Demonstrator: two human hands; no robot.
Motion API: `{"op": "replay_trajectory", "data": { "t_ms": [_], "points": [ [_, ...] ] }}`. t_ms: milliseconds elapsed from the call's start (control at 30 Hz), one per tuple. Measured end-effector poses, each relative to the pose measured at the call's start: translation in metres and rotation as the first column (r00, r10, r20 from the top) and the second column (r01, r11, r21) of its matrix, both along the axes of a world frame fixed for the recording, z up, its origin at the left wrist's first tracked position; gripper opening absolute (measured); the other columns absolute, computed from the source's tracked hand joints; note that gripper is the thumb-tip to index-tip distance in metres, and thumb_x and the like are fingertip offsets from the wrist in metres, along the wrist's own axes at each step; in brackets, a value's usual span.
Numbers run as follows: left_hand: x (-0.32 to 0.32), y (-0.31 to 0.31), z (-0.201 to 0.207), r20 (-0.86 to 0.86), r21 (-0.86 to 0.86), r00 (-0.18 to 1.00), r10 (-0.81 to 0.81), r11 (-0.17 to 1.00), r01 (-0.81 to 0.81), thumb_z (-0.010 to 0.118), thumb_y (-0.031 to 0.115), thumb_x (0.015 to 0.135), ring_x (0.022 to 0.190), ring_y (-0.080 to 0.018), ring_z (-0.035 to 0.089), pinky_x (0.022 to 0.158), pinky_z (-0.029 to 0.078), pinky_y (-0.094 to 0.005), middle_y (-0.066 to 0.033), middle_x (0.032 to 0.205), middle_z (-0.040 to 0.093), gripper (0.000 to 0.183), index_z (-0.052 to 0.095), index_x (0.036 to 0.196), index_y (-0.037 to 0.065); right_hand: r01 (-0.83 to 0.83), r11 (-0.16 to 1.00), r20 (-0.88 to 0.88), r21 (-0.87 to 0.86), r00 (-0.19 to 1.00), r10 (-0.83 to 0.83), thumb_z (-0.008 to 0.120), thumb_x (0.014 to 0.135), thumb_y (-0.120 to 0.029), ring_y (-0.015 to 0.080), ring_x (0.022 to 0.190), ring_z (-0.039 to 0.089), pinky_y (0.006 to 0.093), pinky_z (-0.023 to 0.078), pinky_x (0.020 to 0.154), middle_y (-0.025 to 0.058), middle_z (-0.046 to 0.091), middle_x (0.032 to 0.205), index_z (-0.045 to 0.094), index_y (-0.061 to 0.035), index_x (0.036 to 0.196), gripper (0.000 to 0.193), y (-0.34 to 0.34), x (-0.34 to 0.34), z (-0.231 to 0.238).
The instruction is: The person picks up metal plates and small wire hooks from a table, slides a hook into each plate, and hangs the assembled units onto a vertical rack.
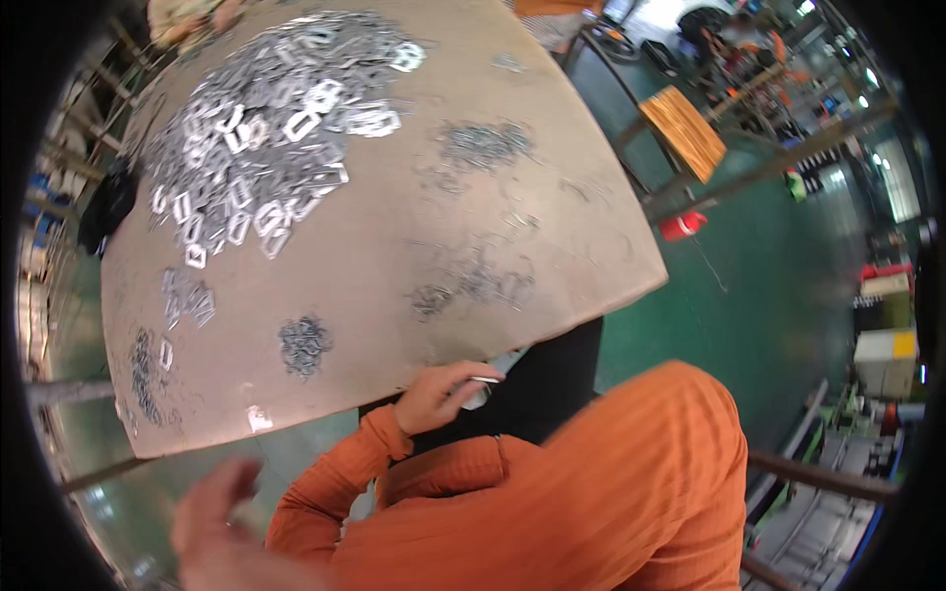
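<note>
Orange sleeves on both arms, crossed low in view. Left hand was gripping a small shiny metal piece between thumb and fingers, just off the near edge of the counter, over dark cloth; probably pinched by its end to leave the rest free. Piece's full shape: partly covered. Right hand was blurred, close to the camera at lower left, fingers looking loosely apart; couldn't tell whether it held anything.

Nearest on the counter: a compact pile of small grey metal bits, then looser thin wire-like bits. Far left, a dark strip of small parts lay beside a single rectangular frame, with a little cluster of flat pieces above. The big heap of flat metal frames sat farther back, another wire-like pile to its right. Kinds lay mostly apart, likely for easy picking, small stuff nearer to reach.

Beyond: wooden-topped stool, red object, green floor. No brands, labels or writing legible.
</note>
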State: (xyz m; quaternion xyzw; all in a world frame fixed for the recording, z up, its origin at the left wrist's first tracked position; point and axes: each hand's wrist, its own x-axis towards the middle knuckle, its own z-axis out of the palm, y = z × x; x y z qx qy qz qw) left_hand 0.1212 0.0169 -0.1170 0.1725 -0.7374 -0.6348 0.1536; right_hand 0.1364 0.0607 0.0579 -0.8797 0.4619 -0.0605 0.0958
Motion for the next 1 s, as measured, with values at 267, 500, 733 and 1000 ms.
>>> {"op": "replay_trajectory", "data": {
  "t_ms": [267, 500, 733, 1000],
  "points": [
    [0.017, -0.008, -0.004, 0.011, -0.022, 0.999, -0.034, 0.999, 0.034, 0.053, 0.008, 0.091, 0.103, -0.0232, 0.061, 0.087, 0.048, -0.0321, -0.0098, 0.11, 0.064, 0.022, 0.061, 0.111, 0.004, 0.259, 0.952, -0.045, -0.164, 0.962, -0.269, 0.064, 0.071, -0.019, 0.0281, 0.076, 0.061, 0.0413, 0.051, 0.061, 0.0105, 0.059, 0.088, 0.061, -0.0054, 0.086, 0.02, -0.124, -0.162, -0.085],
    [0.006, -0.009, -0.015, -0.156, -0.023, 0.988, -0.016, 1.0, 0.013, 0.058, 0.004, 0.088, 0.101, -0.0257, 0.061, 0.085, 0.05, -0.0336, -0.0103, 0.107, 0.065, 0.021, 0.062, 0.108, 0.005, 0.446, 0.874, 0.177, -0.196, 0.892, -0.415, 0.066, 0.081, -0.025, 0.0284, 0.107, 0.056, 0.0417, 0.045, 0.094, 0.0108, 0.054, 0.122, 0.058, -0.0062, 0.109, 0.035, -0.13, -0.199, -0.171],
    [0.01, -0.008, -0.007, -0.15, 0.035, 0.988, -0.023, 0.999, 0.029, 0.059, 0.002, 0.086, 0.099, -0.0268, 0.062, 0.085, 0.05, -0.0348, -0.0115, 0.104, 0.064, 0.02, 0.063, 0.106, 0.004, 0.57, 0.814, 0.457, 0.112, 0.697, -0.552, 0.063, 0.078, -0.008, 0.031, 0.078, 0.063, 0.0399, 0.051, 0.068, 0.0118, 0.066, 0.089, 0.066, -0.0069, 0.087, 0.01, -0.144, -0.227, -0.159],
    [0.008, 0.003, -0.007, -0.181, 0.006, 0.983, -0.008, 1.0, 0.009, 0.061, 0.001, 0.084, 0.094, -0.0256, 0.062, 0.079, 0.051, -0.0345, -0.0098, 0.102, 0.065, 0.022, 0.064, 0.105, 0.004, 0.557, 0.758, 0.191, 0.341, 0.748, -0.636, 0.07, 0.077, -0.02, 0.027, 0.075, 0.064, 0.0366, 0.05, 0.068, 0.0114, 0.067, 0.082, 0.067, -0.0061, 0.082, 0.015, -0.197, -0.228, -0.149]
  ]
}}
